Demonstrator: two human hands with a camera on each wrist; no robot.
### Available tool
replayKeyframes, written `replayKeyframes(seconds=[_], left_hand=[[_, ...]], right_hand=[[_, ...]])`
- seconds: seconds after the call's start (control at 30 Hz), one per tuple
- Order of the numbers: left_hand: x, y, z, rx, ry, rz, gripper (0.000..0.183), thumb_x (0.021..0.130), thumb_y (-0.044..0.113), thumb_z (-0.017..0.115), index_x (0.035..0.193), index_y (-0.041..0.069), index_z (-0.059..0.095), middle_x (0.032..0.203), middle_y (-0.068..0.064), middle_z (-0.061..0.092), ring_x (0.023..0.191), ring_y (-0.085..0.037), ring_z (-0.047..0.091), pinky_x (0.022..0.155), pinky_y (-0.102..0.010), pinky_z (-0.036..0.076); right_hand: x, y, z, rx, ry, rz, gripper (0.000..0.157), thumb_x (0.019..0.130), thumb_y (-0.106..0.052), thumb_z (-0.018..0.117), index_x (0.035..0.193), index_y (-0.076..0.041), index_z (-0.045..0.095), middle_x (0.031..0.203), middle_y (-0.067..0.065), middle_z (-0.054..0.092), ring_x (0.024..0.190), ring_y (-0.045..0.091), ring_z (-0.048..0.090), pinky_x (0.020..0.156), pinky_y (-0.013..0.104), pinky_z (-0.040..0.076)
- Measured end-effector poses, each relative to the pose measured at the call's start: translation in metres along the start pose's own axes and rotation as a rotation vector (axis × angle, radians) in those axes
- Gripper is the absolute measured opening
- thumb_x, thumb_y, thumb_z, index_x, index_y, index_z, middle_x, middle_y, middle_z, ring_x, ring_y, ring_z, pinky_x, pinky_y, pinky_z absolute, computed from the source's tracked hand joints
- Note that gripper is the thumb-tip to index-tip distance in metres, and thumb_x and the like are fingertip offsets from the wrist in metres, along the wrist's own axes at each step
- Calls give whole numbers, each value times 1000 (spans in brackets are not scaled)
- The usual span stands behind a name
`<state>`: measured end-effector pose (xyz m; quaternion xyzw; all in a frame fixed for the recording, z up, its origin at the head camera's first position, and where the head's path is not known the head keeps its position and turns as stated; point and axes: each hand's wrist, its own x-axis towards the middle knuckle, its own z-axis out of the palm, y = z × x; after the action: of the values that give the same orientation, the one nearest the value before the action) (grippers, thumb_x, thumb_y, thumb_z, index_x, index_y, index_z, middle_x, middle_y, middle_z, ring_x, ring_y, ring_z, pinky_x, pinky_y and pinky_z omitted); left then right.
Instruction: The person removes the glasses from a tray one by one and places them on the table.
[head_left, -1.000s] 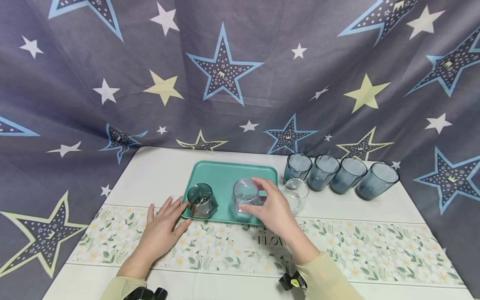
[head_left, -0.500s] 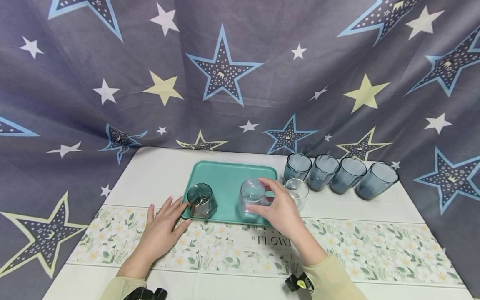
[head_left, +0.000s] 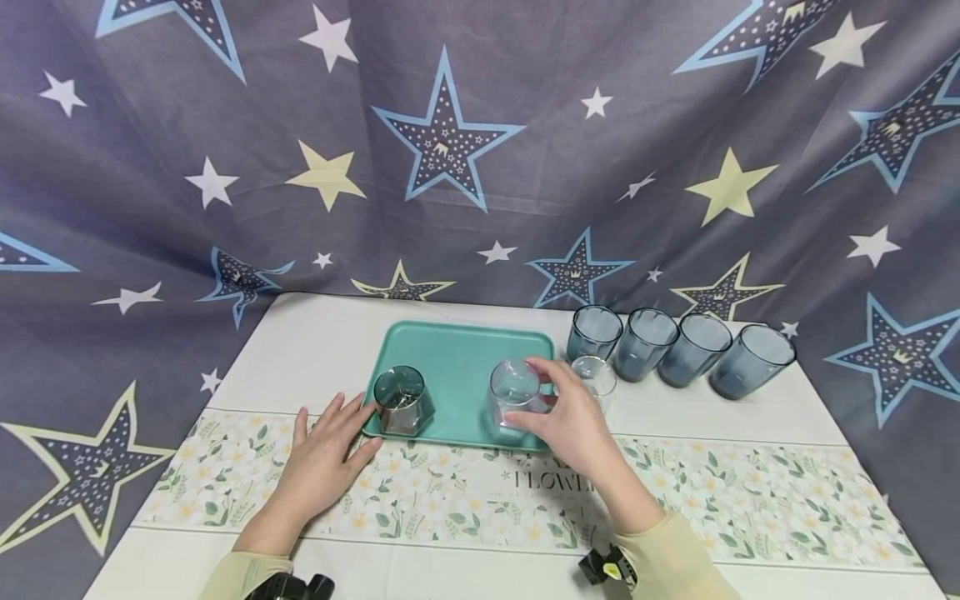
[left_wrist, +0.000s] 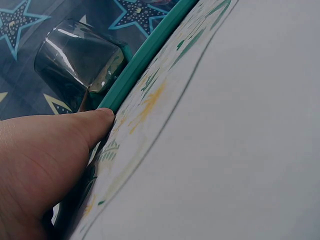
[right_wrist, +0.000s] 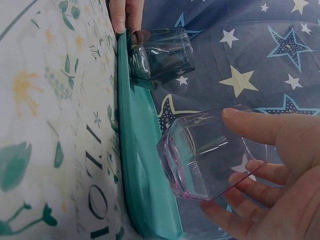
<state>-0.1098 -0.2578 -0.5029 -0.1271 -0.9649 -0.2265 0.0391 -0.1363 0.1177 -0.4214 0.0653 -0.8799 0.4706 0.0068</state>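
My right hand (head_left: 576,421) holds a clear, pink-tinted glass (head_left: 514,392) between thumb and fingers, upright over the right part of the green tray (head_left: 461,342). In the right wrist view the pink-tinted glass (right_wrist: 200,155) has a faceted base close to the tray; I cannot tell whether they touch. A smoky grey glass (head_left: 402,402) stands on the tray's left part. My left hand (head_left: 322,458) lies at the tray's front left corner, fingers extended beside the grey glass. In the left wrist view, the left thumb (left_wrist: 95,122) touches the tray's rim (left_wrist: 145,60).
A clear glass (head_left: 596,379) stands just right of the tray, partly behind my right hand. Several tall blue glasses (head_left: 647,343) form a row at the back right. A floral strip (head_left: 420,500) crosses the white tabletop (head_left: 420,571). A star-patterned curtain (head_left: 525,225) hangs behind.
My right hand has moved a little to the right with the pink-tinted glass. The left hand, tray and grey glass have stayed in place.
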Motion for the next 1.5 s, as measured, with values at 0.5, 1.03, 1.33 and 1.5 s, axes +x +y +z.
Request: replayKeyframes(seconds=[0.5,1.03,1.33,1.5], left_hand=[[1,-3,3,1,25,13,61,112,40,68,163,9,56,170,-16,48,162,-46,30,126,-78,-1],[0,-3,3,1,18,7,62,111,40,68,164,9,55,171,-15,47,163,-45,29,127,-78,-1],[0,-5,4,5,3,-2,63,111,41,68,164,10,54,172,-14,45,164,-44,27,128,-77,-2],[0,-5,5,11,12,4,63,111,42,67,164,10,55,172,-15,46,164,-44,28,127,-77,-1]], right_hand=[[-4,-8,-15,32,23,-8,89,82,-19,102,158,-12,57,144,14,61,126,36,69,106,45,60],[4,-13,-36,8,80,-20,89,81,-16,102,158,-11,58,142,17,62,125,37,68,106,47,60],[15,-16,-41,11,98,-31,87,82,-15,102,157,-7,58,143,16,61,130,37,64,107,43,60],[21,-15,-44,-4,134,-25,87,81,-16,102,157,-10,59,144,19,61,123,37,69,103,44,62]])
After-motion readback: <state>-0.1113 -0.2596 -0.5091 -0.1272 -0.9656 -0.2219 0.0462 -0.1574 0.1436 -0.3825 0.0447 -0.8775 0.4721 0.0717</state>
